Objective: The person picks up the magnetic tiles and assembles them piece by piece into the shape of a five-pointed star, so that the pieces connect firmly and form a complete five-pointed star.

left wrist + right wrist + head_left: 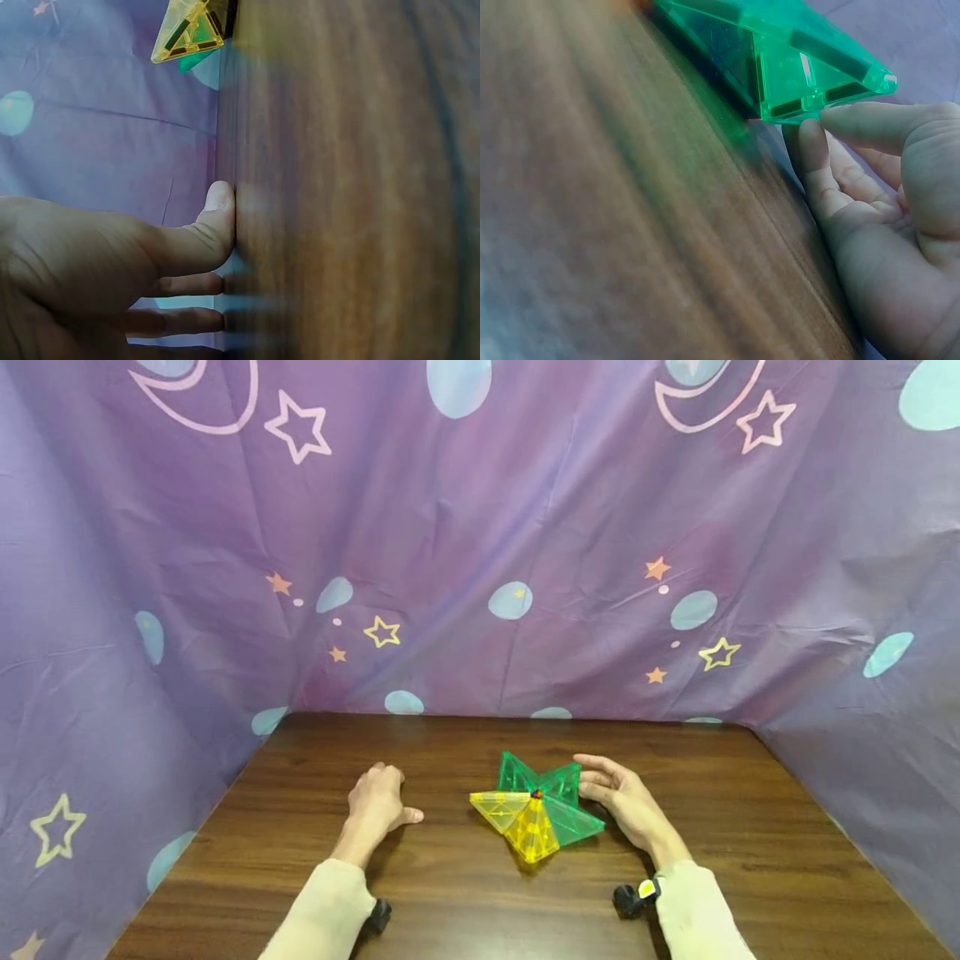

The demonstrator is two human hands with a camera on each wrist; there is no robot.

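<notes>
On the table stands a star shape [536, 795] built from translucent triangular magnetic tiles, raised at the middle. Yellow tiles [532, 835] form its left and front points, and green tiles [573, 814] its back and right points. My right hand [626, 802] is at the star's right side. In the right wrist view its fingertips [826, 120] meet the lower edge of a green point, with the fingers only loosely bent. My left hand [378, 800] rests on the table apart from the star, thumb [217, 206] out toward it and nothing held.
The brown wooden table [465, 910] meets a purple cloth [450, 527] with stars and moons at the back and both sides. Black wrist cameras hang at both cuffs, the right one [628, 900] close to the table.
</notes>
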